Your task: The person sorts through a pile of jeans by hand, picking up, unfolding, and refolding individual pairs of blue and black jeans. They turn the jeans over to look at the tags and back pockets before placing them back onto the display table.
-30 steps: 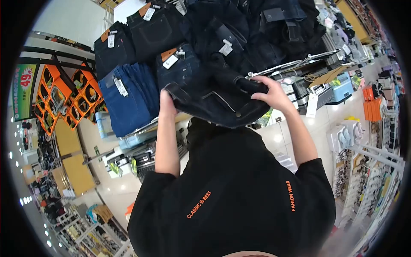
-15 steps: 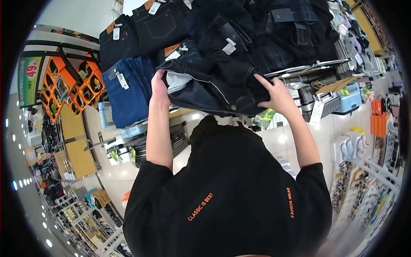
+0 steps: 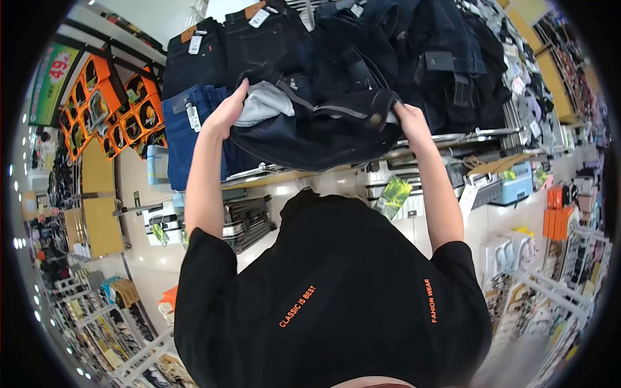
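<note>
A dark pair of jeans [image 3: 317, 139] stretches between my two hands, its fly zipper open and a pale pocket lining showing at the left. My left hand [image 3: 228, 113] grips the jeans' left waist edge, thumb up and the other fingers hidden behind the cloth. At the other end of the waistband, near the metal button, my right hand [image 3: 411, 123] is closed on the fabric. Behind lie several folded dark jeans [image 3: 259, 45] with white tags. Folded blue jeans [image 3: 184, 139] rest just left of my left hand.
Suitcases [image 3: 246, 223] stand under the display's metal rail [image 3: 479, 134]. A light-blue case [image 3: 515, 184] is at the right. Orange display racks [image 3: 107, 107] stand at the left. Shelves of goods line both sides.
My right hand has gone from spread fingers by the jeans to gripping their waistband. The open fly has spread wider, and the left hand has shifted slightly left.
</note>
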{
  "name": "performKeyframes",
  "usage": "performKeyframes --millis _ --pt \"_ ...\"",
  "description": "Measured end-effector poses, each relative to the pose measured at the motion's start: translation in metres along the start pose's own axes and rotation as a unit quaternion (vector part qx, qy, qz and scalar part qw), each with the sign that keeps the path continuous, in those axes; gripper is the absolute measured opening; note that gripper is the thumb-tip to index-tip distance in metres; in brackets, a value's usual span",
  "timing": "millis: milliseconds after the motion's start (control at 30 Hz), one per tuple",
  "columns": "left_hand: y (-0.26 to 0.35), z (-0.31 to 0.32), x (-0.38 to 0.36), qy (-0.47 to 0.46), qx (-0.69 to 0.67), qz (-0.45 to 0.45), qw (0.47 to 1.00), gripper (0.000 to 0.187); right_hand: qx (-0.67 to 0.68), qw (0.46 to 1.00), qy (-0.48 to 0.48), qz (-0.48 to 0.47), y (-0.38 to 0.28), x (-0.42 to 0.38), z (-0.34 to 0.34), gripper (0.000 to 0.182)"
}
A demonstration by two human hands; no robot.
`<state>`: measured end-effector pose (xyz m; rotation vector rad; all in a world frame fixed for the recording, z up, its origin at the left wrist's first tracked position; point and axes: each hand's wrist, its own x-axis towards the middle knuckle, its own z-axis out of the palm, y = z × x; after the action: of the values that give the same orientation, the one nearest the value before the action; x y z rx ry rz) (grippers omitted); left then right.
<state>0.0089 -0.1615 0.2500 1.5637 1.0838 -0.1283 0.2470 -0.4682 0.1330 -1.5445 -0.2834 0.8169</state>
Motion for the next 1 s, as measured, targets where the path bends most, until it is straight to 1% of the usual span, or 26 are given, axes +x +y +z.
performKeyframes --millis 33,67,133,167,267,300,400,433,500,533,567,600,667,733,800,833,867,933,967,1000 --pt "0.003 -0.008 0.003 -0.008 0.008 -0.008 1.000 0.078 0.103 0.989 0.037 0.094 -0.017 0.002 0.000 0.047" --pt "0.005 -0.016 0.007 -0.018 0.018 -0.016 1.000 0.075 0.242 0.963 0.035 0.116 -0.019 0.011 0.000 0.041" --pt "0.000 -0.022 0.018 -0.109 -0.161 -0.034 0.980 0.070 0.335 0.929 -0.038 0.152 -0.007 0.029 -0.003 0.037" --pt "-0.007 -0.024 0.024 -0.155 -0.247 -0.044 0.955 0.068 0.351 0.921 -0.034 0.165 -0.012 0.025 0.006 0.036" --pt "-0.032 -0.024 0.039 -0.187 -0.316 -0.028 0.930 0.064 0.375 0.909 -0.061 0.170 -0.010 0.011 0.023 0.050" --pt "-0.042 -0.021 0.041 -0.214 -0.351 -0.003 0.912 0.064 0.365 0.913 -0.060 0.171 -0.014 0.002 0.029 0.055" --pt "-0.063 -0.014 0.043 -0.277 -0.427 0.009 0.860 0.064 0.356 0.915 -0.068 0.178 -0.023 -0.014 0.038 0.066" --pt "-0.071 -0.014 0.047 -0.262 -0.419 0.019 0.869 0.064 0.363 0.910 -0.077 0.184 -0.022 -0.013 0.036 0.068" --pt "-0.075 -0.011 0.039 -0.235 -0.419 -0.009 0.877 0.065 0.376 0.905 -0.087 0.179 -0.016 -0.011 0.029 0.070" --pt "-0.074 -0.007 0.036 -0.228 -0.414 -0.022 0.881 0.065 0.385 0.902 -0.086 0.177 -0.013 -0.009 0.026 0.070" --pt "-0.077 -0.006 0.039 -0.244 -0.415 -0.027 0.876 0.067 0.379 0.906 -0.062 0.180 -0.011 -0.010 0.024 0.070" --pt "-0.074 -0.002 0.036 -0.207 -0.393 -0.019 0.896 0.068 0.372 0.909 -0.040 0.182 -0.009 -0.010 0.023 0.069" --pt "-0.065 0.003 0.029 -0.182 -0.365 -0.019 0.913 0.068 0.385 0.907 -0.043 0.165 -0.005 -0.012 0.023 0.068" --pt "-0.067 -0.004 0.044 -0.181 -0.331 -0.021 0.926 0.065 0.389 0.906 -0.036 0.162 -0.009 -0.019 0.026 0.069" --pt "-0.055 -0.010 0.039 -0.178 -0.321 -0.017 0.930 0.064 0.396 0.901 -0.042 0.173 -0.016 -0.023 0.027 0.069" --pt "-0.049 -0.015 0.042 -0.136 -0.288 -0.004 0.948 0.061 0.397 0.899 -0.049 0.178 -0.020 -0.023 0.028 0.069" --pt "-0.041 -0.025 0.044 -0.119 -0.240 0.037 0.963 0.047 0.413 0.893 -0.057 0.169 -0.023 -0.022 0.030 0.070" --pt "-0.038 -0.032 0.042 0.003 -0.219 0.161 0.962 0.036 0.443 0.881 -0.075 0.150 -0.028 -0.022 0.033 0.070" --pt "-0.032 -0.042 0.040 -0.080 -0.258 0.222 0.937 0.041 0.447 0.880 -0.078 0.140 -0.033 -0.026 0.036 0.069" --pt "-0.032 -0.041 0.040 -0.067 -0.277 0.270 0.920 0.042 0.445 0.882 -0.105 0.116 -0.037 -0.031 0.041 0.067"
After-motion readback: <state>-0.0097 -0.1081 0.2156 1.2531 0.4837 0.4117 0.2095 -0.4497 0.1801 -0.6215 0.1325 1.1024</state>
